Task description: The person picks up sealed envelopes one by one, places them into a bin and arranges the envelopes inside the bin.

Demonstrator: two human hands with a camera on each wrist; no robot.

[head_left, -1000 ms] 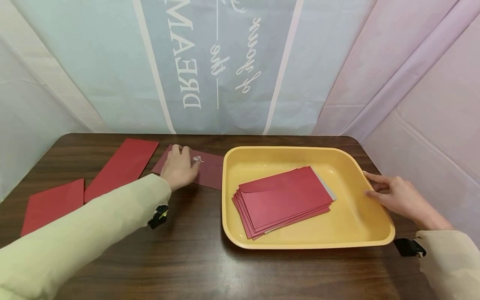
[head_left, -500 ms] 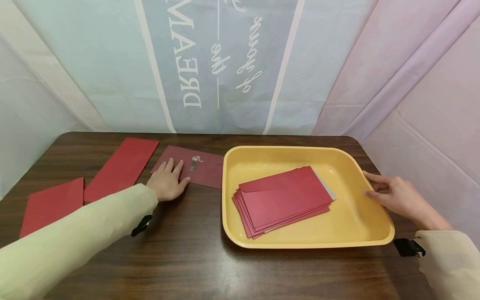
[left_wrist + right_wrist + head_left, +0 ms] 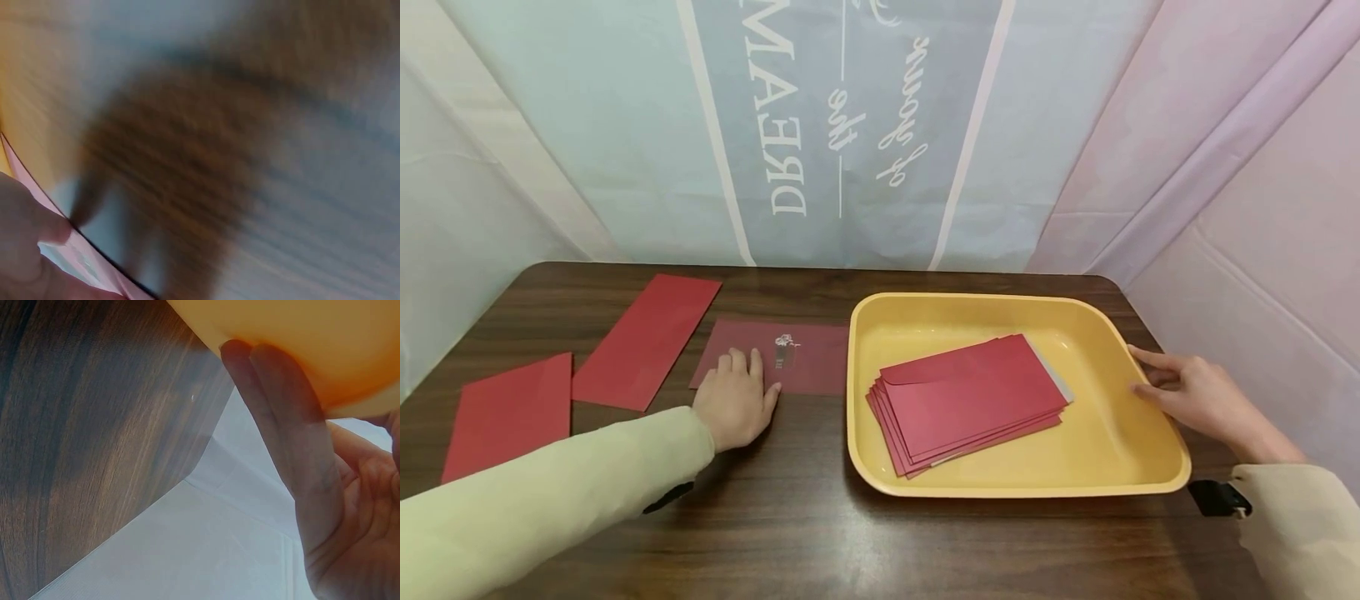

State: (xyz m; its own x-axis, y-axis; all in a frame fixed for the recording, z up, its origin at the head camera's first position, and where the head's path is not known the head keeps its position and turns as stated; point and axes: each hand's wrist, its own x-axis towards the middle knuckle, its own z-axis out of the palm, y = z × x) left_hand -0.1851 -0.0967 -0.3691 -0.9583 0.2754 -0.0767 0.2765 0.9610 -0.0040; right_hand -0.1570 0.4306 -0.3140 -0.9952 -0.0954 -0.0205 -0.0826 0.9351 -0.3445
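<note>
1. Head: The left hand point(image 3: 737, 402) rested with loose, ungrasping fingers on the near-left part of a dark red envelope point(image 3: 816, 358), flat on the wooden table point(image 3: 775, 517) just beside the yellow tray point(image 3: 1108, 425). The right hand point(image 3: 1198, 396) pinched the tray's right rim. An envelope stack point(image 3: 970, 404) lay inside it; two brighter red envelopes point(image 3: 647, 342) lay farther left.
2. Left wrist: The thumb touched the envelope's edge, beside blurred tabletop.
3. Right wrist: Straight fingers pressed the tray's outer wall.
</note>
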